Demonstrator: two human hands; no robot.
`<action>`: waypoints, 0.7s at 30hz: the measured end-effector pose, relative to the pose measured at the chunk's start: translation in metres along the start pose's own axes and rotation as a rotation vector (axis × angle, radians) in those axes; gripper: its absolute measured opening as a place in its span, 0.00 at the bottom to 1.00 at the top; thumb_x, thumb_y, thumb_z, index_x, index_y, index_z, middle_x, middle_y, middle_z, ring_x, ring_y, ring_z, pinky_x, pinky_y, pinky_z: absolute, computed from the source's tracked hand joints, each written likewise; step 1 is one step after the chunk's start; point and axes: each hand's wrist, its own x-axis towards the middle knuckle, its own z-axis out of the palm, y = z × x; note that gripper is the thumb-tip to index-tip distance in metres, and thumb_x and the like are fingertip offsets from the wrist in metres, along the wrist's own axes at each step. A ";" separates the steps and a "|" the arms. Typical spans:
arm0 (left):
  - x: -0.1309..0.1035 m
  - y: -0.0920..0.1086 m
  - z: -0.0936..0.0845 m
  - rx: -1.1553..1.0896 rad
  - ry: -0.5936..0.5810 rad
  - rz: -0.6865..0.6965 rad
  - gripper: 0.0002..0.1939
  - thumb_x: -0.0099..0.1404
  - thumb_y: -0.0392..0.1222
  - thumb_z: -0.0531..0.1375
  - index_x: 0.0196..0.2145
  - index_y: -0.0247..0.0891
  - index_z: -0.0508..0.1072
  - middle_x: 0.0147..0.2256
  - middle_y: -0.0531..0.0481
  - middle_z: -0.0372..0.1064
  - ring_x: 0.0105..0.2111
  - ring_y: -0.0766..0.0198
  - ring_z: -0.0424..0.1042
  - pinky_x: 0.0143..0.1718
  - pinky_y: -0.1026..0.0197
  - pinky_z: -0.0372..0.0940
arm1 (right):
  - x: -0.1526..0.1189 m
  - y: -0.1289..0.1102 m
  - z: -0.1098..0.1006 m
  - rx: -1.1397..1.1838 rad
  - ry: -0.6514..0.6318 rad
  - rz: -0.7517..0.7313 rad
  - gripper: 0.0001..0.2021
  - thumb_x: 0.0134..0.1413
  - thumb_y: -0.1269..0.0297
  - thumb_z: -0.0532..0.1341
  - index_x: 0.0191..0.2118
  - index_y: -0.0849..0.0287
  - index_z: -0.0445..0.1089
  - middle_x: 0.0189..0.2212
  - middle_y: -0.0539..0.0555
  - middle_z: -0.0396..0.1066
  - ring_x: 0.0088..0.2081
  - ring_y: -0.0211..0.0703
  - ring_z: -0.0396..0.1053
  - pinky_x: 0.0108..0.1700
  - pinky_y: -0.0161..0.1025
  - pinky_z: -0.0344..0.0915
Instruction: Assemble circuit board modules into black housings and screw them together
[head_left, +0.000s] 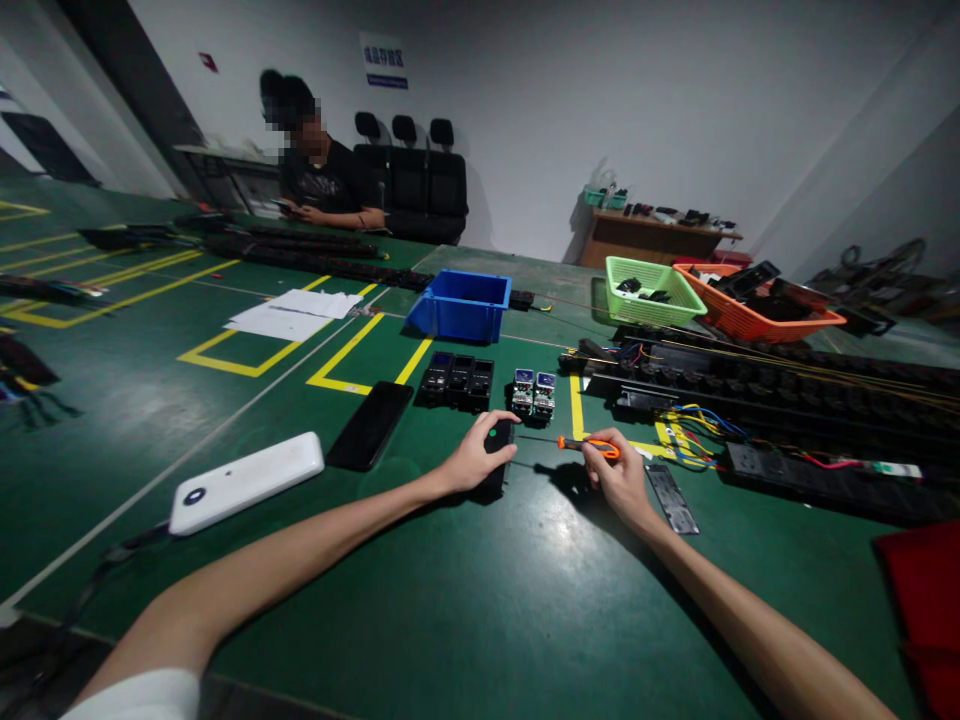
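Observation:
My left hand (474,455) grips a small black plastic housing (495,470), which stands on the green table with a green dot on its side. In my right hand (619,478) is an orange and black screwdriver (591,446). Its thin shaft points left at the housing; whether the tip touches it I cannot tell. Just beyond my hands are two small modules (533,395) with blue tops and exposed circuit boards. To their left stand several black housings (456,380) in a row. A flat dark plate (673,499) lies right of my right hand.
A black phone (371,425) and a white device with a cable (247,482) lie to the left. Behind stand a blue bin (469,310), a green basket (652,305) and an orange basket (772,322). Long black wired strips (825,475) cover the right. A person (322,175) sits across.

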 end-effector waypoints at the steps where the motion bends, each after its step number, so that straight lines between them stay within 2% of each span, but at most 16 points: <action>1: 0.000 0.000 0.000 0.000 -0.001 0.002 0.19 0.61 0.41 0.59 0.50 0.41 0.66 0.47 0.48 0.64 0.47 0.58 0.65 0.53 0.55 0.58 | 0.000 0.000 0.000 0.003 0.001 0.007 0.12 0.55 0.54 0.62 0.35 0.56 0.63 0.16 0.42 0.60 0.15 0.32 0.56 0.17 0.30 0.53; 7: 0.000 0.002 0.000 0.005 0.001 -0.006 0.19 0.60 0.40 0.59 0.50 0.42 0.66 0.47 0.48 0.64 0.47 0.57 0.65 0.53 0.54 0.59 | 0.004 -0.006 0.000 0.050 -0.045 0.057 0.14 0.54 0.51 0.62 0.34 0.56 0.64 0.15 0.43 0.59 0.15 0.34 0.58 0.17 0.31 0.55; 11: 0.000 0.001 0.000 0.002 0.006 -0.004 0.19 0.60 0.40 0.59 0.50 0.42 0.67 0.46 0.48 0.64 0.46 0.58 0.66 0.52 0.54 0.59 | 0.012 -0.010 -0.006 0.001 -0.123 0.137 0.17 0.56 0.48 0.59 0.29 0.58 0.65 0.13 0.42 0.54 0.14 0.32 0.52 0.16 0.30 0.47; 13: 0.000 0.001 0.000 0.001 0.006 -0.007 0.19 0.60 0.40 0.59 0.50 0.42 0.67 0.46 0.48 0.64 0.45 0.58 0.66 0.52 0.54 0.59 | 0.015 -0.011 -0.009 -0.059 -0.125 0.098 0.17 0.54 0.49 0.61 0.29 0.59 0.68 0.15 0.44 0.56 0.16 0.32 0.52 0.17 0.31 0.47; 16: 0.000 0.001 0.001 0.002 0.007 -0.016 0.19 0.60 0.40 0.59 0.49 0.42 0.67 0.46 0.48 0.64 0.45 0.58 0.66 0.52 0.54 0.60 | 0.018 -0.011 -0.011 -0.079 -0.132 0.005 0.15 0.52 0.51 0.63 0.33 0.60 0.70 0.18 0.45 0.61 0.18 0.33 0.56 0.19 0.31 0.52; 19: 0.000 0.001 0.001 -0.002 0.008 -0.017 0.19 0.60 0.40 0.59 0.50 0.42 0.67 0.46 0.48 0.64 0.45 0.58 0.66 0.52 0.54 0.60 | 0.017 -0.010 -0.012 -0.063 -0.153 -0.027 0.13 0.53 0.53 0.63 0.36 0.59 0.70 0.19 0.46 0.63 0.19 0.35 0.59 0.21 0.33 0.56; 21: 0.001 0.001 0.001 -0.007 0.005 -0.016 0.19 0.60 0.40 0.59 0.49 0.42 0.67 0.46 0.48 0.64 0.45 0.58 0.66 0.52 0.54 0.60 | 0.017 -0.008 -0.014 -0.096 -0.143 -0.095 0.11 0.53 0.55 0.64 0.37 0.58 0.70 0.23 0.48 0.66 0.23 0.38 0.64 0.25 0.34 0.60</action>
